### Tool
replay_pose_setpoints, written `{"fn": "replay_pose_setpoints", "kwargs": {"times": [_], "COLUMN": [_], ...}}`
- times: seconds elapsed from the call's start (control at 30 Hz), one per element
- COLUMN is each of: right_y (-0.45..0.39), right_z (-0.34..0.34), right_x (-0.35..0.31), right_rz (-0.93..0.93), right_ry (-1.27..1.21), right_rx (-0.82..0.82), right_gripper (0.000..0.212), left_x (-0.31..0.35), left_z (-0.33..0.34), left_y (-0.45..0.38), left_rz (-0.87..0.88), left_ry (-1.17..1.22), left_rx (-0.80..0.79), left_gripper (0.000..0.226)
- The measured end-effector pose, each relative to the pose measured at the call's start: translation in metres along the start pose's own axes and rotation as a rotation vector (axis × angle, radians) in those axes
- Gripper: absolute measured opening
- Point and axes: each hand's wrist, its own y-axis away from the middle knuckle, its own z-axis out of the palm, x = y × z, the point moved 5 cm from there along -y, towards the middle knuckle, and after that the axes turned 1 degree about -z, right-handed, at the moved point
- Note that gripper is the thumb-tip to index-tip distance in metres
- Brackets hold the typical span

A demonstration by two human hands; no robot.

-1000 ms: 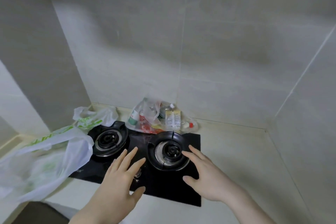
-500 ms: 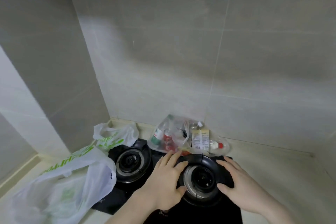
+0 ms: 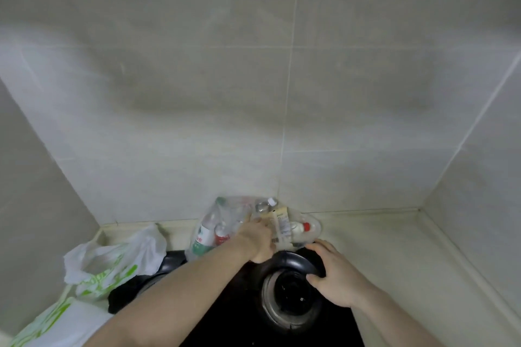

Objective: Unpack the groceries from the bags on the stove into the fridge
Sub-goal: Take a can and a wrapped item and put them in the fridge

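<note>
Behind the right burner (image 3: 293, 287), against the wall: clear bag (image 3: 298, 222) of bottles and packets, long axis running left to right. Left hand (image 3: 258, 239) nearer, at the bag's front face, fingers apparently buried in the plastic, grip uncertain. Right hand (image 3: 337, 279) on the burner's right rim, fingers curved, short of the bag. White-and-green bag (image 3: 112, 265) left of the burner.

Left hand (image 3: 258, 241) stretches far forward, fingers hidden; right hand (image 3: 337, 276) lies nearer, fingers spread and curved.
</note>
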Motion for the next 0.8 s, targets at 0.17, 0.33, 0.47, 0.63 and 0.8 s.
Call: {"fn": "replay_pose_setpoints", "kwargs": {"times": [0.17, 0.33, 0.47, 0.63, 0.8], "right_y": [-0.023, -0.072, -0.110, -0.147, -0.183], "right_z": [0.001, 0.022, 0.049, 0.070, 0.094], "right_x": [0.005, -0.002, -0.017, -0.040, -0.063], "right_rz": [0.019, 0.037, 0.046, 0.051, -0.003], "right_ry": [-0.020, -0.064, -0.100, -0.084, 0.040], "right_rx": [-0.003, -0.039, -0.107, -0.119, -0.113], "right_gripper": [0.064, 0.059, 0.058, 0.071, 0.072], "left_x": [-0.035, -0.061, -0.077, -0.089, -0.103], "left_z": [0.013, 0.012, 0.021, 0.024, 0.028], "left_y": [-0.021, -0.002, 0.003, 0.001, -0.003], "left_rz": [-0.103, -0.201, -0.276, -0.278, -0.241], "left_ry": [-0.180, -0.278, -0.340, -0.325, -0.252], "left_rx": [-0.101, -0.197, -0.194, -0.146, -0.095], "left_gripper": [0.060, 0.049, 0.037, 0.045, 0.044]}}
